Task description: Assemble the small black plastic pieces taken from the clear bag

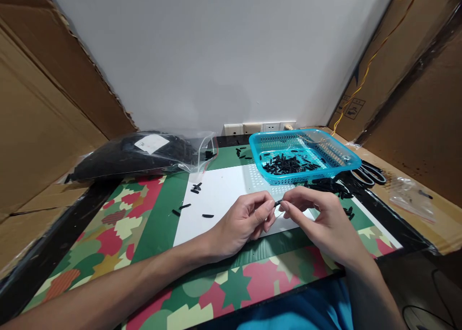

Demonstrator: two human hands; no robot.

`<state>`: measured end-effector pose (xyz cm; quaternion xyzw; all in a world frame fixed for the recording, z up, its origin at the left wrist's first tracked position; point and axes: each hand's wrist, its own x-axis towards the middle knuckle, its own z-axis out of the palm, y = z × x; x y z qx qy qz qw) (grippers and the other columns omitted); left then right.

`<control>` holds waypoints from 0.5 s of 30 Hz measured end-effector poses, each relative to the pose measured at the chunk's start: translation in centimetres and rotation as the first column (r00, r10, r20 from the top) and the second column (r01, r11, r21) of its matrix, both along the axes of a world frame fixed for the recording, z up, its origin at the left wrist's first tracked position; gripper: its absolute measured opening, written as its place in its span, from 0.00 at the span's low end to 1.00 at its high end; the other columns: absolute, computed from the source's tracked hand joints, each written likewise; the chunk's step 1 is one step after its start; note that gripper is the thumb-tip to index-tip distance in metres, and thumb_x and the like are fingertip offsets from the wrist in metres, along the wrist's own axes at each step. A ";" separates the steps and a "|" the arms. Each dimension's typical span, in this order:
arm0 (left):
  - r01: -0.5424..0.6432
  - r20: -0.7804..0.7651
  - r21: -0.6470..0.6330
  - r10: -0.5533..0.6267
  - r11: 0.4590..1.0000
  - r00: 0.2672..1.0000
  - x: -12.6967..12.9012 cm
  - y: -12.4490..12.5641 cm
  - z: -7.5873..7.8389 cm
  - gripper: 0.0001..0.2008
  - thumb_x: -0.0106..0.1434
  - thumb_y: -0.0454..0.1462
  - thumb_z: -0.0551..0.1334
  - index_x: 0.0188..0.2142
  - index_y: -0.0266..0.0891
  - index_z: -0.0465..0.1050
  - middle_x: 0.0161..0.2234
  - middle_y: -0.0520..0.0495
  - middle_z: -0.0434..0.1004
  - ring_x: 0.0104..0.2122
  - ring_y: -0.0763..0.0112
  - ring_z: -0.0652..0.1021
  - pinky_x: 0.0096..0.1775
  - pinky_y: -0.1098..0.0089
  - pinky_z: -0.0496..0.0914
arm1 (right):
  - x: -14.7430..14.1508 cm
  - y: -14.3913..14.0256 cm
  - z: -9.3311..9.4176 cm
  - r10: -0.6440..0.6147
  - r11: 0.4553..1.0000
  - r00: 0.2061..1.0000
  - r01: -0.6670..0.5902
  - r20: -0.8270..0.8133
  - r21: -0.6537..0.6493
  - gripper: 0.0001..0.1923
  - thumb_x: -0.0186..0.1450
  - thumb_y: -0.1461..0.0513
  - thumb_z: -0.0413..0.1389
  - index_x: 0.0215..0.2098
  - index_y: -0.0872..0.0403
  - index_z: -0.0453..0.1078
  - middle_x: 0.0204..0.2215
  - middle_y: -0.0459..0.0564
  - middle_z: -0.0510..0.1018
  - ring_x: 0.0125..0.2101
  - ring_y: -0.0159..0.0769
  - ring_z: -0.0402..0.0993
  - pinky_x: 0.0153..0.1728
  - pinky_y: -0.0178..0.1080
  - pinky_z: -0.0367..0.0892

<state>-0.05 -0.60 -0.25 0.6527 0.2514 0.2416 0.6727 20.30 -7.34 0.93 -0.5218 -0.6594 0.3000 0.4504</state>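
Black piece (278,202) — in the pinched grip of left hand (246,219) and right hand (322,218), above white sheet (220,188)

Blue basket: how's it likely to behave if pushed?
Probably light for its size: the blue basket has thin-looking, perforated walls. Unlikely to tip, being wide and shallow. The black pieces inside would likely shift, since they lie loose over only part of its bottom.

Free room over white sheet (218,188) left of hands (245,222), blue basket (276,178) obstacle beyond
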 end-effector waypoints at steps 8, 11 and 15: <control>-0.001 0.007 0.028 0.001 1.000 1.000 0.1 -0.1 0.1 0.18 0.75 0.51 0.60 0.36 0.39 0.68 0.29 0.54 0.68 0.21 0.81 0.63 0.23 0.77 0.55 | 0.3 -0.1 0.1 0.026 1.000 0.996 -0.027 -0.087 -0.006 0.12 0.74 0.57 0.60 0.36 0.53 0.83 0.29 0.49 0.85 0.29 0.38 0.81 0.32 0.35 0.75; 0.012 -0.001 0.052 -0.012 0.999 1.000 0.1 -0.1 0.1 0.18 0.75 0.50 0.59 0.36 0.39 0.68 0.29 0.54 0.69 0.21 0.80 0.64 0.23 0.77 0.56 | 0.3 -0.1 0.0 0.046 0.998 0.991 -0.052 -0.126 -0.039 0.14 0.74 0.56 0.60 0.35 0.54 0.83 0.29 0.50 0.85 0.29 0.39 0.83 0.32 0.36 0.77; 0.016 -0.008 0.053 -0.015 0.998 1.000 0.1 -0.1 0.1 0.19 0.75 0.52 0.59 0.35 0.39 0.67 0.28 0.54 0.68 0.22 0.80 0.64 0.23 0.76 0.57 | 0.3 -0.2 -0.4 0.069 0.994 0.982 -0.083 -0.178 -0.071 0.13 0.74 0.56 0.61 0.38 0.55 0.83 0.30 0.52 0.87 0.30 0.41 0.86 0.34 0.37 0.80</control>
